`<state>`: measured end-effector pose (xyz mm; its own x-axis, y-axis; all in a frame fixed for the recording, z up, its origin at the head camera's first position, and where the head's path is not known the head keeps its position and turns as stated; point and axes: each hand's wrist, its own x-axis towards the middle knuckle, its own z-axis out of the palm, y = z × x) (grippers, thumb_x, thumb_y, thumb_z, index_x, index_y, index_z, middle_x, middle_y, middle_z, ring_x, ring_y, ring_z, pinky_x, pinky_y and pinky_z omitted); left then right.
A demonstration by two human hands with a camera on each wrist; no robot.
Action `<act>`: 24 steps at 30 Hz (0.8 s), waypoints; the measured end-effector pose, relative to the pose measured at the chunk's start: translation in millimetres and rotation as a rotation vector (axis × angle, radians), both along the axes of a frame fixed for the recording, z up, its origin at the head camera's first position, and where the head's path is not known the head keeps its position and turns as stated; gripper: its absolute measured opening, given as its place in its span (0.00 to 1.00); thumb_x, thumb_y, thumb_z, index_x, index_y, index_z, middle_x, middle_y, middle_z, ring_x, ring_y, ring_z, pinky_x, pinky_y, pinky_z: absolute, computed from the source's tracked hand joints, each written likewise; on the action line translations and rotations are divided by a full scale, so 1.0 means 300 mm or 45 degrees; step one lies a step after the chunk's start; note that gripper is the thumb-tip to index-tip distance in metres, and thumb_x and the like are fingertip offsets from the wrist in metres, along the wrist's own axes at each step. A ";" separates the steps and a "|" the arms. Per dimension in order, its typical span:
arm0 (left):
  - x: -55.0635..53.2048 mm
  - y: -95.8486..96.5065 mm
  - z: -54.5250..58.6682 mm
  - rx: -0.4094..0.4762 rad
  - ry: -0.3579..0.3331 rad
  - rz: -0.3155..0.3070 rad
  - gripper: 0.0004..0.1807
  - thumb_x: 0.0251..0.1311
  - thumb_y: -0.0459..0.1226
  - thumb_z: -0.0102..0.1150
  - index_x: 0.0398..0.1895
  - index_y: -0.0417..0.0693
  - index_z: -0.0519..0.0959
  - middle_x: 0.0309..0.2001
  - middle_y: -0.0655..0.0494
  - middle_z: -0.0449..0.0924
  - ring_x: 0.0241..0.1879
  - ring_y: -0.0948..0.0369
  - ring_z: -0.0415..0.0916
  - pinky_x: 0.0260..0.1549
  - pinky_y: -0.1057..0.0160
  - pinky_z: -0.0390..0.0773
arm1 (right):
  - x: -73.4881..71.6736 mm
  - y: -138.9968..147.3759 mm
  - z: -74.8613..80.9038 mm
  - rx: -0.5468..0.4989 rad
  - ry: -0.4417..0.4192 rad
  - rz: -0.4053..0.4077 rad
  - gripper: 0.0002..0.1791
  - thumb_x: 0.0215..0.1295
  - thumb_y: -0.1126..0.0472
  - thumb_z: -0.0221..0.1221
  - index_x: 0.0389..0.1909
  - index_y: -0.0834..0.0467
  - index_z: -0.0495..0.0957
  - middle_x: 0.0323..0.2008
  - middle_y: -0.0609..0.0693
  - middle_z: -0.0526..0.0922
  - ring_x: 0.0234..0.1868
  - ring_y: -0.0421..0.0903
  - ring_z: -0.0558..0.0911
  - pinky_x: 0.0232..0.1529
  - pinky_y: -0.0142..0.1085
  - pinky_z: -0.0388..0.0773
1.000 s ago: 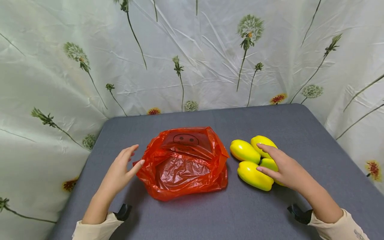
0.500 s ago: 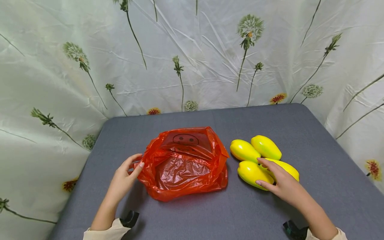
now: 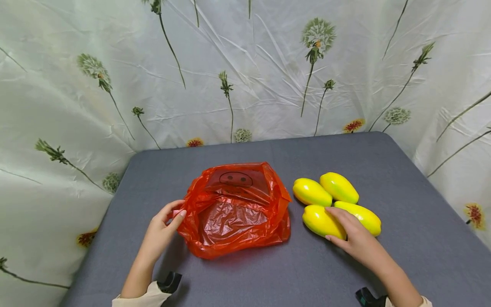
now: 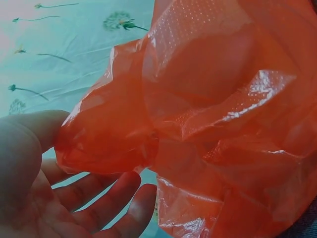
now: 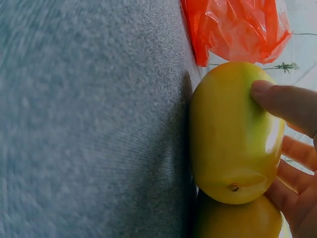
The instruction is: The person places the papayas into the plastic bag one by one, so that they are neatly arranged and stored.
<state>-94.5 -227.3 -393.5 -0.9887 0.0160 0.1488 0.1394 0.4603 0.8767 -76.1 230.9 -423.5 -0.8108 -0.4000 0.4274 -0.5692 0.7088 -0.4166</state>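
Note:
A red plastic bag (image 3: 234,219) with a round face print lies on the table, its mouth spread wide. At the bag's left edge, my left hand (image 3: 161,230) pinches a corner of the plastic between thumb and fingers; the left wrist view shows the other fingers under the red film (image 4: 213,119). To the right of the bag, my right hand (image 3: 356,238) grips the nearest yellow mango-like fruit (image 3: 318,219). In the right wrist view the thumb presses this smooth yellow-green fruit (image 5: 230,139) on one side, with fingers on the far side.
Three more yellow fruits lie close around the gripped one: one at the left back (image 3: 311,192), one at the back (image 3: 339,187) and one at the right (image 3: 364,219). The grey table (image 3: 261,277) meets a flower-printed curtain (image 3: 268,85) behind.
My left hand has moved right and down to the bag's edge and taken hold of it. The right hand has lowered from above the fruits onto the nearest one and closed round it.

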 end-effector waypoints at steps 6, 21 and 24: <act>-0.003 0.001 -0.003 0.002 0.010 0.010 0.17 0.61 0.37 0.53 0.53 0.42 0.72 0.42 0.45 0.77 0.37 0.66 0.74 0.31 0.69 0.75 | -0.002 -0.002 0.000 0.012 0.057 0.015 0.38 0.33 0.70 0.71 0.52 0.67 0.69 0.50 0.59 0.72 0.51 0.56 0.69 0.57 0.19 0.46; -0.001 -0.004 -0.010 -0.040 0.045 0.012 0.20 0.61 0.38 0.52 0.57 0.47 0.69 0.51 0.49 0.73 0.41 0.65 0.71 0.33 0.69 0.75 | 0.009 -0.005 0.035 -0.092 0.186 0.067 0.34 0.61 0.40 0.48 0.53 0.67 0.70 0.49 0.60 0.72 0.52 0.51 0.67 0.58 0.22 0.51; 0.001 -0.004 -0.010 -0.029 0.055 0.004 0.19 0.61 0.38 0.53 0.56 0.48 0.71 0.51 0.50 0.73 0.42 0.66 0.71 0.34 0.69 0.75 | 0.008 -0.009 0.051 -0.104 0.231 0.058 0.34 0.62 0.40 0.47 0.53 0.67 0.70 0.50 0.60 0.71 0.53 0.49 0.67 0.58 0.23 0.52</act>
<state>-94.3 -228.5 -396.5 -0.9815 0.0166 0.1910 0.1754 0.4806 0.8592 -73.8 228.4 -408.2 -0.6990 -0.3926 0.5977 -0.6713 0.6484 -0.3592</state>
